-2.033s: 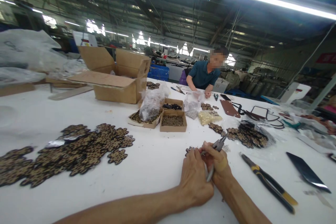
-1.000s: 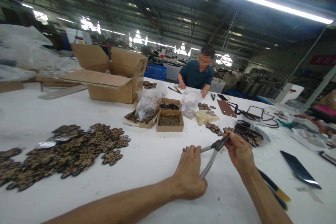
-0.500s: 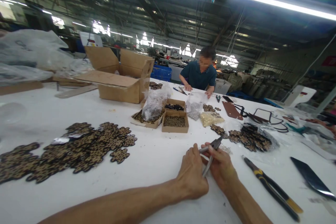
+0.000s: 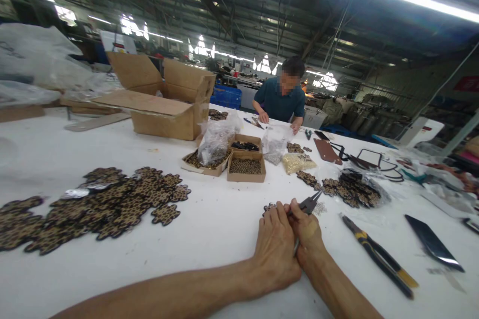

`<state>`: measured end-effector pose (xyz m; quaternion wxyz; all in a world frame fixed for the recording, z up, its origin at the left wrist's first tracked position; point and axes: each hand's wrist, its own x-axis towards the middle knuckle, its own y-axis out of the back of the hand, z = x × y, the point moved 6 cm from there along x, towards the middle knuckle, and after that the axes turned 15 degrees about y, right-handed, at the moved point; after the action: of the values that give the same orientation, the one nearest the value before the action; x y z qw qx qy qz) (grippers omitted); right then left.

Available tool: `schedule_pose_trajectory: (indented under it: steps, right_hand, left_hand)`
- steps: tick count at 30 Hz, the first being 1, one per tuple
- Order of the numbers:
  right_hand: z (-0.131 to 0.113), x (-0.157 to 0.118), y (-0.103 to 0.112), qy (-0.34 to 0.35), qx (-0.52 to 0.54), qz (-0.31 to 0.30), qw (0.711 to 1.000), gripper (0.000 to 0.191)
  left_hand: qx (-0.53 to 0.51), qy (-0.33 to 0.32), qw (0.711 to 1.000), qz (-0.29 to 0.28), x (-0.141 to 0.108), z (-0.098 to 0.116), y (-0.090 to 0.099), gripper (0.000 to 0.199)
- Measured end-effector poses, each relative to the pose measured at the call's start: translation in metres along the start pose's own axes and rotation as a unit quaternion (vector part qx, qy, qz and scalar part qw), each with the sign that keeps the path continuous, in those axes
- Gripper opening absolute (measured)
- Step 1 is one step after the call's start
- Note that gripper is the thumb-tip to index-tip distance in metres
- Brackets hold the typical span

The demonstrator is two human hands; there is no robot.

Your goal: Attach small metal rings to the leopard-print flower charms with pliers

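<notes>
In the head view my right hand is closed around long-nosed pliers. Their dark jaws point up and to the right, and a grey handle shows below the palm. Pressed against it, my left hand has its fingers curled over a leopard-print flower-shaped patch. Just the patch's edge shows past the fingertips; the rest is hidden. Beyond the plier tips are small silvery bits on the white table. What lies between my two hands cannot be made out.
Leopard-print patches lie piled at left. Small boxes of studs and a large cardboard box stand ahead. Yellow-black pliers and a dark phone-like slab lie at right. A co-worker bends over the far side.
My hands have come closer together, and the right hand is wrapped further round the pliers. A patch edge now shows at my left fingertips. The whole view has shifted slightly.
</notes>
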<state>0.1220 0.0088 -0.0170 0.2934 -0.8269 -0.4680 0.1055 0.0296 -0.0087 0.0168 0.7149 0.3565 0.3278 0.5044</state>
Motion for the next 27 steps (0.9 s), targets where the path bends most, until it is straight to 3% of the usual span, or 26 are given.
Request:
schedule_pose_trajectory:
  steps: [5,27]
  right_hand:
    - [-0.0001,-0.0055,0.0007,-0.015,-0.023,0.046,0.999,0.039]
    - [0.0002,-0.0073,-0.0043,-0.001,-0.011,0.046,0.999,0.043]
  left_hand:
    - [-0.032,-0.026,0.999,-0.013,-0.0038,0.0034,0.0023,0.113]
    - [-0.025,-0.031,0.999,0.012,-0.001,0.0027,0.0034,0.113]
